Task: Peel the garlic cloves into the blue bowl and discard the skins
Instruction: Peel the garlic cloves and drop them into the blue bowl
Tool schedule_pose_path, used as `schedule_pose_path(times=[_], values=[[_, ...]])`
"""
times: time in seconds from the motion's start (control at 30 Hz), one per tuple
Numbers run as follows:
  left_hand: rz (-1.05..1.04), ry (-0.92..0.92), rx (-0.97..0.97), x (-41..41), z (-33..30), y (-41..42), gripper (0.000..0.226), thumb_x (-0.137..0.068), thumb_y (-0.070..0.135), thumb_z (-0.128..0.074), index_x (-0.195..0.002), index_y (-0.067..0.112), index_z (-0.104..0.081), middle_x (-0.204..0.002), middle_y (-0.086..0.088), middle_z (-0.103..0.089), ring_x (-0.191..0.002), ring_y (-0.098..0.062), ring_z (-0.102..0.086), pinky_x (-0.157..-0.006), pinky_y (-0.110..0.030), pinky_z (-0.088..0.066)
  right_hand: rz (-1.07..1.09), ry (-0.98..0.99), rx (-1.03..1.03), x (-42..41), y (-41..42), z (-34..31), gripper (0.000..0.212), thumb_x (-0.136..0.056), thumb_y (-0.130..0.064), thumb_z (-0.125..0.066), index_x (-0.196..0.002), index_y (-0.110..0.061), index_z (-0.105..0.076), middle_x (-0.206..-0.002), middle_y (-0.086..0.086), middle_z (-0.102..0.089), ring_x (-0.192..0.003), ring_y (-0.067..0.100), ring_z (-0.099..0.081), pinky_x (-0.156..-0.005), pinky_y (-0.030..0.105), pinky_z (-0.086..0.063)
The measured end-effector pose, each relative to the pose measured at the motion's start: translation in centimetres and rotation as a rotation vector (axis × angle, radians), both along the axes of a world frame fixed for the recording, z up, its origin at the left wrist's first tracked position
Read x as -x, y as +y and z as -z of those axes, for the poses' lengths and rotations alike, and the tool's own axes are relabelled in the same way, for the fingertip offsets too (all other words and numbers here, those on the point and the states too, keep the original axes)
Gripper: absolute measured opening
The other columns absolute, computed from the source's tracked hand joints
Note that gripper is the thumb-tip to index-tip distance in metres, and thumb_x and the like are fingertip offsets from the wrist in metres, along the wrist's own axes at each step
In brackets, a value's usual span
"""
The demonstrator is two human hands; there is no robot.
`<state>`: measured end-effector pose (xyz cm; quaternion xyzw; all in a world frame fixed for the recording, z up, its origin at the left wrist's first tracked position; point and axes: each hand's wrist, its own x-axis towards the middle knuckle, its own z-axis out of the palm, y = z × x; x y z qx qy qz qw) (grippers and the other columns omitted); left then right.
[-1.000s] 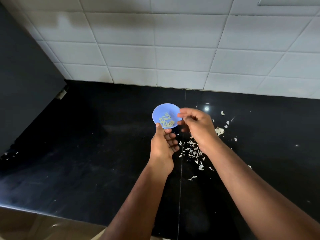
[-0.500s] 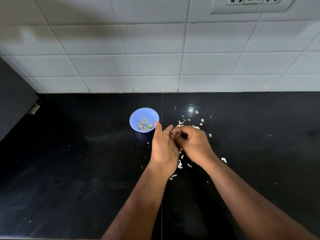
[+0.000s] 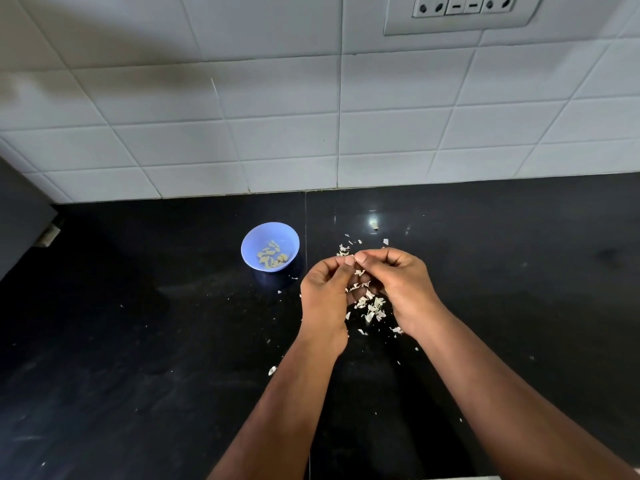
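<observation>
Your blue bowl point(image 3: 270, 246) of peeled cloves point(image 3: 272, 259) sits centre-left on the black surface point(image 3: 138, 323), while your left hand point(image 3: 325, 299) and right hand point(image 3: 398, 285) curl fingertip-to-fingertip above scattered skins point(image 3: 372, 308), whatever they pinch being hidden.

No writing, brand, number or label can be read anywhere in the head view. The switch and socket plate point(image 3: 464, 10) on the tiled wall, far up and to the right of the two hands, bears only short dash marks on its rockers and round pin holes. The blue bowl point(image 3: 270, 233) has a plain, unmarked wall.
</observation>
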<state>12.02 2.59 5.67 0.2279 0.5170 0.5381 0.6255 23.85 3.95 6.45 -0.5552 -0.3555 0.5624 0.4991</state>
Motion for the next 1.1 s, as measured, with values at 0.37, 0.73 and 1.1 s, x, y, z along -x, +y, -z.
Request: schedule_pose_path(times=[0.37,0.73,1.1], values=[[-0.007,0.42,-0.105,0.1,0.3,0.8,0.015,-0.107,0.016,-0.059,-0.094,0.014,-0.068,-0.096,-0.011,-0.074,-0.083,-0.018,-0.075,-0.074,-0.048,-0.067,-0.018,-0.065,-0.019,0.6,0.6,0.3,0.017,-0.1,-0.015,-0.069,-0.099,0.002,-0.075,-0.076,0.005,-0.072,-0.064,0.014,-0.067,-0.054,0.028,-0.056],[0.065,0.643,-0.133,0.0,0.9,0.8,0.024,-0.1,0.037,-0.041,-0.084,0.031,-0.058,-0.087,0.002,-0.066,-0.08,-0.017,-0.067,-0.07,-0.055,-0.064,-0.006,0.125,0.092,0.8,0.6,0.7,0.013,-0.103,-0.01,-0.064,-0.1,-0.005,-0.076,-0.084,0.007,-0.073,-0.065,0.012,-0.064,-0.054,0.025,-0.049],[0.198,0.377,-0.164,-0.4,1.0,0.7,0.017,-0.112,0.029,-0.051,-0.105,0.017,-0.062,-0.086,0.006,-0.067,-0.071,-0.002,-0.058,-0.062,-0.03,-0.056,-0.164,-0.205,-0.043,-2.1,0.5,-0.3,0.005,-0.094,-0.016,-0.077,-0.097,-0.015,-0.081,-0.085,0.009,-0.074,-0.074,0.01,-0.067,-0.066,0.027,-0.055]])
